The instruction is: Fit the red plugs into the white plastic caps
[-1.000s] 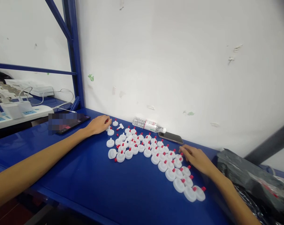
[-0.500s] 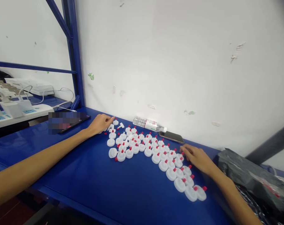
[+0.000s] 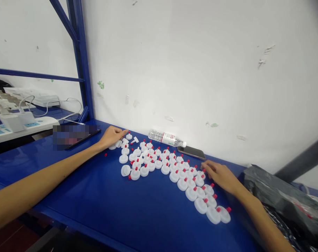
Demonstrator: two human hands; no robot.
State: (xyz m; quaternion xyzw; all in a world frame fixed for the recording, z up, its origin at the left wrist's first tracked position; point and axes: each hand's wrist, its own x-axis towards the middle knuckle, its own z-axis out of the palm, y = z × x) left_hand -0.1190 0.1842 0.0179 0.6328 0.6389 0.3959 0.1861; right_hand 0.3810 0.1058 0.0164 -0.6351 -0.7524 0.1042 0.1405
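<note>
Several white round caps with red tips (image 3: 162, 164) lie spread in a band across the blue shelf top (image 3: 101, 199). My left hand (image 3: 110, 137) lies palm down at the band's far left end. Its fingertips touch the caps there, and a white cap (image 3: 112, 147) peeks out under its edge. A loose red tip (image 3: 105, 154) lies beside my left wrist. My right hand (image 3: 221, 176) rests palm down at the band's right side, fingers spread against the caps. Neither hand grips anything that I can see.
A clear water bottle (image 3: 166, 138) lies on its side against the white wall, with a phone (image 3: 191, 152) beside it. Another dark phone (image 3: 80, 134) lies far left. A black plastic bag (image 3: 279, 201) fills the right end. White power strips (image 3: 17, 124) sit behind the blue upright (image 3: 81, 63).
My left hand has stretched its fingers further right along the wall side of the caps. A red tip now lies loose by my left wrist. My right hand has barely moved.
</note>
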